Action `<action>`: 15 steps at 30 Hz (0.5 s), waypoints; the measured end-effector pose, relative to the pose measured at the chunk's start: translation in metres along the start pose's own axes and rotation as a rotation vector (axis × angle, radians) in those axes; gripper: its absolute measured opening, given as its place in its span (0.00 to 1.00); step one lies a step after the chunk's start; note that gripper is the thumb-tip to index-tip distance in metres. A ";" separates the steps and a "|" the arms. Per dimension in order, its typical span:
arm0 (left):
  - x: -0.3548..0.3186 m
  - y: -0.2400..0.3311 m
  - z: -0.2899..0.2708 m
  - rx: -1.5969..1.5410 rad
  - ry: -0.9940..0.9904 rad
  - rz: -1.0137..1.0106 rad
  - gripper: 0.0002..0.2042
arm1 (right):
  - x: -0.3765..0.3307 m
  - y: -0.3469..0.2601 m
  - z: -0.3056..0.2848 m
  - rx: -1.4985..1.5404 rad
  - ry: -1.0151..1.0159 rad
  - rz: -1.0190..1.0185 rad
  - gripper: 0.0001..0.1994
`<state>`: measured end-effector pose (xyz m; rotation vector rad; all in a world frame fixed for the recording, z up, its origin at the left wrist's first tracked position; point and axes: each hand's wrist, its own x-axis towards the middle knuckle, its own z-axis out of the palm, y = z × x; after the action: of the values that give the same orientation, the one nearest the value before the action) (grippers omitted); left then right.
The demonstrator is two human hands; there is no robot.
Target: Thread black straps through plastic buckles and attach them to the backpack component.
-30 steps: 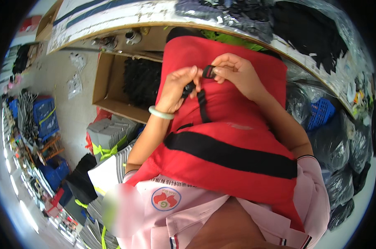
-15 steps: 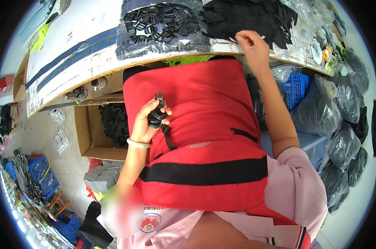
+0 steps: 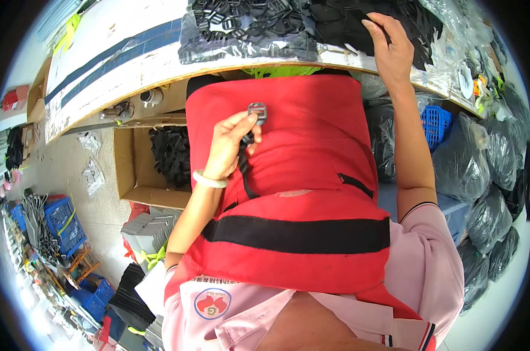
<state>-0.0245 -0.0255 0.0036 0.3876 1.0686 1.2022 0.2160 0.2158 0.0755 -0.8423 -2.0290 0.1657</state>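
Note:
My left hand (image 3: 231, 140) is closed in front of the red apron (image 3: 311, 128). Its thumb and fingers hold up a black plastic buckle (image 3: 257, 110), and more black pieces show lower in the grip. At the table's edge, my right hand (image 3: 395, 51) reaches over a pile of short black straps (image 3: 341, 26). Its thumb and forefinger are drawn together at the end of one black strap (image 3: 356, 19); the rest of that strap blends into the pile. Left of the pile lies an open clear plastic bag (image 3: 247, 51) of black buckles (image 3: 232, 23).
The white worktable (image 3: 118, 35) has a worn wooden edge. Beneath it, a cardboard box (image 3: 130, 169) holds black pieces. Full dark plastic bags (image 3: 463, 155) and a blue basket (image 3: 434, 126) stand to the right. Grey stacked sheets (image 3: 151, 231) and a blue crate (image 3: 66, 225) are at left.
My left hand has moved up and right, turning a buckle flat side up at its fingertips. My right hand has shifted right and farther over the strap pile. The whole view has shifted slightly.

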 end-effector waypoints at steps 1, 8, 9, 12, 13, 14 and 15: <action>0.002 0.002 0.004 -0.013 -0.014 0.034 0.10 | -0.005 -0.013 0.005 0.011 -0.007 0.004 0.07; 0.002 0.014 0.034 -0.035 -0.070 0.181 0.13 | -0.069 -0.096 0.047 0.998 -0.554 0.833 0.07; 0.002 0.011 0.037 0.008 -0.080 0.261 0.11 | -0.078 -0.103 0.054 1.071 -0.509 0.814 0.04; 0.003 0.005 0.034 0.139 -0.054 0.349 0.07 | -0.088 -0.115 0.061 0.841 -0.475 0.604 0.03; 0.002 0.002 0.031 0.145 -0.026 0.356 0.07 | -0.089 -0.118 0.064 0.752 -0.460 0.557 0.04; 0.003 0.000 0.030 0.151 -0.003 0.366 0.07 | -0.089 -0.118 0.066 0.753 -0.463 0.559 0.04; 0.004 0.000 0.027 0.149 -0.001 0.363 0.07 | -0.091 -0.116 0.070 0.710 -0.481 0.514 0.05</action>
<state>-0.0017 -0.0148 0.0150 0.7208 1.1208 1.4448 0.1359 0.0851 0.0201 -0.8782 -1.9002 1.3983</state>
